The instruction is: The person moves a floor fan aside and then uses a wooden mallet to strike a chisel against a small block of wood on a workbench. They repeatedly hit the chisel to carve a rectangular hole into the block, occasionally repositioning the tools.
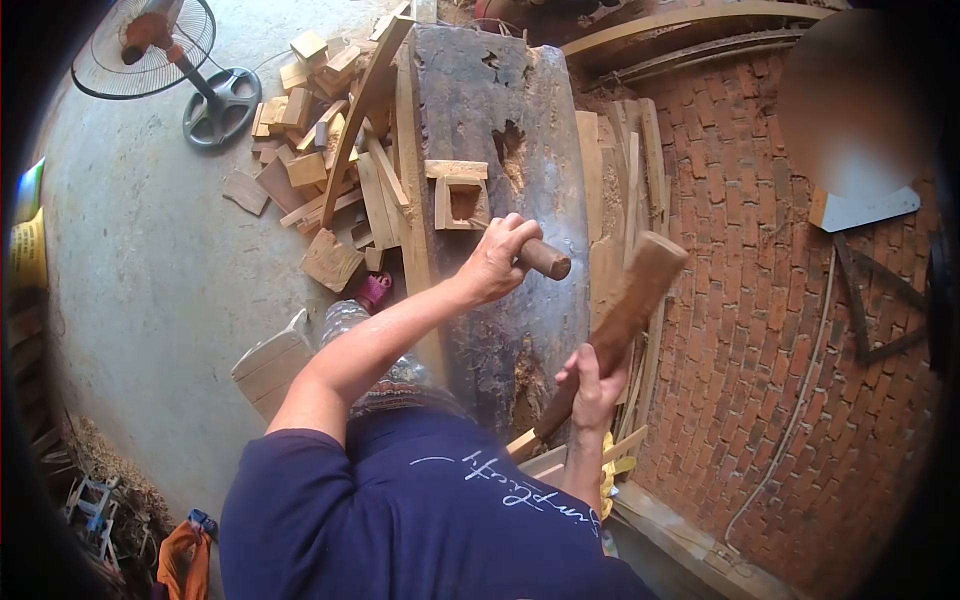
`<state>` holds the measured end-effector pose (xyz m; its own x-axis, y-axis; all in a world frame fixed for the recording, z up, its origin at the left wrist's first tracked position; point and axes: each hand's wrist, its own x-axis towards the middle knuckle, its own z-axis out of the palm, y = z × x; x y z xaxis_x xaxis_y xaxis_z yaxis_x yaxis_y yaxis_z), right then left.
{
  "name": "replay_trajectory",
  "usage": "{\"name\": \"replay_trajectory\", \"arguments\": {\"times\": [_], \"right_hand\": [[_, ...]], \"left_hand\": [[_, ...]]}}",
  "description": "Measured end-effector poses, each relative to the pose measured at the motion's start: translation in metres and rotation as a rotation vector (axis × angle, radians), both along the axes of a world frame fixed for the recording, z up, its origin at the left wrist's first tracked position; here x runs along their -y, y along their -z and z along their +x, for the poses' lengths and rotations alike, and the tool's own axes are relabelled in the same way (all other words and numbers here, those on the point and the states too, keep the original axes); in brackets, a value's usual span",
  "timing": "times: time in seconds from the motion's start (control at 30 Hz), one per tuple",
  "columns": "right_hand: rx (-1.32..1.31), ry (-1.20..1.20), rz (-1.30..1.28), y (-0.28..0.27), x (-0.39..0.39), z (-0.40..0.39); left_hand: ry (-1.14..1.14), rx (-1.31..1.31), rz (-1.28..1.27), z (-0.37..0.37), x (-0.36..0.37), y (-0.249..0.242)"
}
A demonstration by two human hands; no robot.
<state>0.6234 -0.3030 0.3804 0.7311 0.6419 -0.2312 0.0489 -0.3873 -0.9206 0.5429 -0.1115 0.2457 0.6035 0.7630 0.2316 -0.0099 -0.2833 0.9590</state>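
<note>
Left hand [495, 262] closed round chisel handle [545, 258], steadying it at wooden block [460, 195] — right hand [592, 385] clenched low on mallet [625, 310], head raised toward one o'clock for swing.

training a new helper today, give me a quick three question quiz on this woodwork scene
1. True or false: the left hand holds a round wooden handle whose tip is set at the small square wooden frame.
2. What does the right hand grip? A) a saw B) a wooden mallet C) a brush
3. What stands on the concrete floor at top left, beyond the pile of wood offcuts?

Key:
1. True
2. B
3. A pedestal fan
</note>
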Motion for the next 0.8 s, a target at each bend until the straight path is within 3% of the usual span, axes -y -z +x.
{"name": "replay_trajectory", "arguments": {"times": [0.1, 0.2, 0.23, 0.4, 0.53, 0.73, 0.8], "right_hand": [[0.009, -0.019, 0.118, -0.006, 0.002, -0.009], [-0.102, -0.139, -0.143, 0.006, -0.018, -0.011], [-0.033, -0.141, -0.198, 0.008, -0.018, -0.009], [0.046, -0.052, 0.098, -0.003, -0.002, -0.006], [-0.087, -0.108, -0.158, 0.012, -0.018, -0.007], [-0.053, -0.003, 0.028, 0.019, 0.003, -0.017], [0.001, -0.009, 0.067, 0.021, 0.009, -0.021]], "left_hand": [[0.01, -0.027, -0.004, 0.0, 0.002, 0.01], [0.029, -0.081, -0.008, 0.006, -0.001, 0.016], [0.03, -0.1, -0.008, 0.008, -0.002, 0.015], [0.006, -0.066, -0.009, 0.008, 0.0, 0.015], [-0.019, -0.046, 0.006, 0.011, 0.0, 0.021], [-0.12, 0.073, 0.008, 0.007, -0.015, 0.035], [-0.088, 0.086, -0.071, -0.001, -0.016, 0.017]]}}
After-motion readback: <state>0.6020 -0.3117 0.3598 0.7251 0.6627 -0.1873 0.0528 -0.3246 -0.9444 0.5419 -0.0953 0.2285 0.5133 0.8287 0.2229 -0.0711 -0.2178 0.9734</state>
